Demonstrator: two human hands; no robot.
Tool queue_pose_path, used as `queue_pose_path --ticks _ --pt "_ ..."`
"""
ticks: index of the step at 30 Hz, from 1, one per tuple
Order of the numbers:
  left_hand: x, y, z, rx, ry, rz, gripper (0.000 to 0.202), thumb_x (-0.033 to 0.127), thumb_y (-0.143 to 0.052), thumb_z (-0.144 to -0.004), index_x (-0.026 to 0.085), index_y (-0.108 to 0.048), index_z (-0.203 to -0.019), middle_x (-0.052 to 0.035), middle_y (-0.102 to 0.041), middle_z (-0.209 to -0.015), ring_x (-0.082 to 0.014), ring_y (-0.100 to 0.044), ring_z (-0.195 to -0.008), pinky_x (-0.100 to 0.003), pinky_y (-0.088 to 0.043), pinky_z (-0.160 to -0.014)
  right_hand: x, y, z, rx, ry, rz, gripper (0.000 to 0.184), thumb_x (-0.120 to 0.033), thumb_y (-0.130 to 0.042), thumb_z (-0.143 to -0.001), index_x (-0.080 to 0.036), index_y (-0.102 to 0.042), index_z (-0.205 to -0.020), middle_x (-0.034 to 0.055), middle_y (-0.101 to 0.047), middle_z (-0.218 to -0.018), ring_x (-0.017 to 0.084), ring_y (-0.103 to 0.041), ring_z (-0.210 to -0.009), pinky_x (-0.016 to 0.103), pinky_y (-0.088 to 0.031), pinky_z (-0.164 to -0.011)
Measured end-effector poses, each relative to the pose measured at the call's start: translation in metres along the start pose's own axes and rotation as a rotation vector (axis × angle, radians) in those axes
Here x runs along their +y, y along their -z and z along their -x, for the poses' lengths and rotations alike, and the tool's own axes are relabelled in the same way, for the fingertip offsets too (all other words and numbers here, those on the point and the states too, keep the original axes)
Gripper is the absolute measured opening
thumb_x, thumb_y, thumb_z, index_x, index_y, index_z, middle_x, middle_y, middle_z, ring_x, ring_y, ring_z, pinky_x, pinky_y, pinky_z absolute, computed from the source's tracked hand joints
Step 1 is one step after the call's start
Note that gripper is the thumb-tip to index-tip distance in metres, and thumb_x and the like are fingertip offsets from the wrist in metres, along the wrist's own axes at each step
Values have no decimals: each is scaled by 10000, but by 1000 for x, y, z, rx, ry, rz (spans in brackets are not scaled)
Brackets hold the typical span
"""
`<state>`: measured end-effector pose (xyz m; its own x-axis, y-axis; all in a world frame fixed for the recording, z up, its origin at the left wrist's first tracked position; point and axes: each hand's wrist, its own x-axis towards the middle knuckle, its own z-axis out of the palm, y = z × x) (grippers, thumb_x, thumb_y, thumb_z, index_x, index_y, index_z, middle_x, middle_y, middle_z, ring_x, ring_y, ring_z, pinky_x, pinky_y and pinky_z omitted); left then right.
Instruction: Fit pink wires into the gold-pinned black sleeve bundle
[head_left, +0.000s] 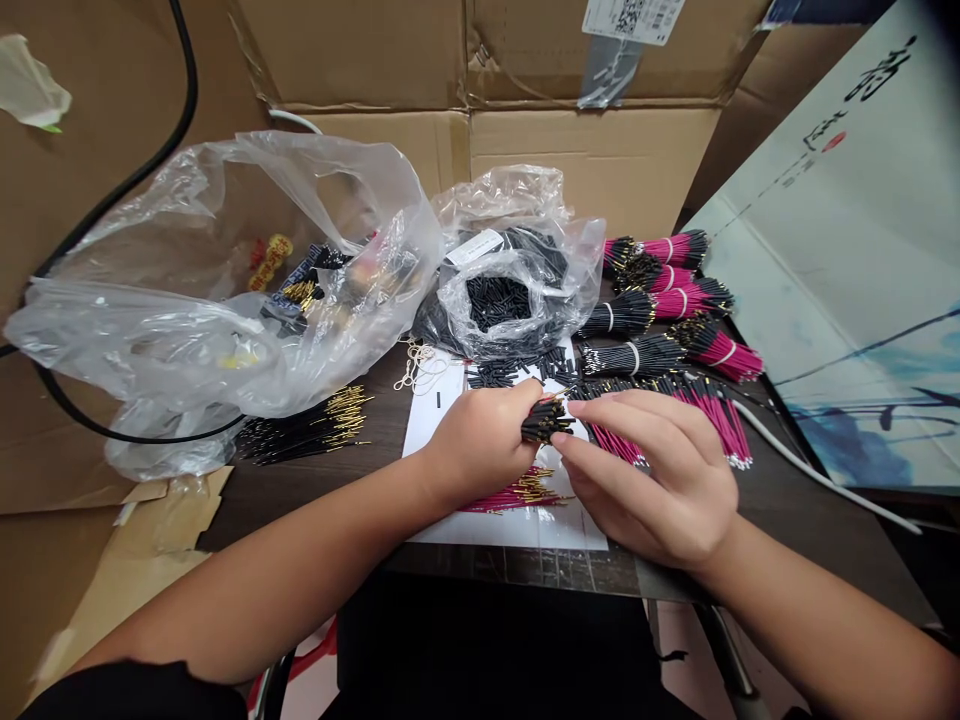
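Observation:
My left hand [480,445] grips the black-sleeved, gold-tipped end of a wire bundle [547,420]. My right hand [645,480] lies across the same bundle's magenta wires [619,440], with its fingertips pressed against the black end. Under my hands, a smaller bunch of magenta wires with gold pins [517,495] rests on a white paper sheet [581,530]. Loose black sleeves [502,375] lie just beyond my left hand. To the right, several banded bundles of black and magenta wires [660,305] lie in a row.
Black gold-tipped wires [307,430] lie on the dark table [787,510] at left. Behind them are a clear plastic bag [225,300] and a bag of black sleeves [495,300]. Cardboard [585,160] stands behind, a printed board [847,250] at right.

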<state>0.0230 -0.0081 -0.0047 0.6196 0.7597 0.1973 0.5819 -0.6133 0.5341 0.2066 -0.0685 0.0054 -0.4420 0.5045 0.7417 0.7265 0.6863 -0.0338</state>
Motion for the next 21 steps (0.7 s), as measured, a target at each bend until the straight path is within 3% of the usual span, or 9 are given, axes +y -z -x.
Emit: queue_pose_path --ticks 6,12,17,21 --pt "-2 -1 0 -36 10 -102 105 231 -456 -818 182 -521 -884 -25 -633 -725 -196 -602 -650 -279 -359 -565 1 -6 -1 -94 -117 -102 302 -154 -623 -782 -221 -608 -1077 99 -582 -1226 262 -554 -1107 479 -491 -916" --pt "-1 -1 0 -36 23 -64 70 232 -442 -826 189 -489 -798 -8 -587 -645 -177 -569 -588 -268 -345 -537 3 -4 -1 -25 -74 -95 362 -162 -655 -757 -223 -631 -1113 99 -602 -1163 257 -571 -1059 461 -492 -902" --pt "-3 -2 0 -23 15 -54 58 220 -455 -814 182 -498 -808 -14 -587 -646 -176 -568 -590 -268 -346 -535 4 -5 -2 -94 -95 -131 383 -184 -635 -776 -244 -628 -1153 90 -589 -1208 260 -569 -1081 469 -496 -903" --pt "-2 -1 0 -10 -1 -9 59 217 -451 -818 182 -493 -796 -9 -579 -639 -162 -549 -574 -261 -351 -535 5 -3 -2 -50 -95 -152 389 -154 -643 -756 -238 -641 -1136 91 -598 -1197 264 -572 -1082 469 -494 -910"
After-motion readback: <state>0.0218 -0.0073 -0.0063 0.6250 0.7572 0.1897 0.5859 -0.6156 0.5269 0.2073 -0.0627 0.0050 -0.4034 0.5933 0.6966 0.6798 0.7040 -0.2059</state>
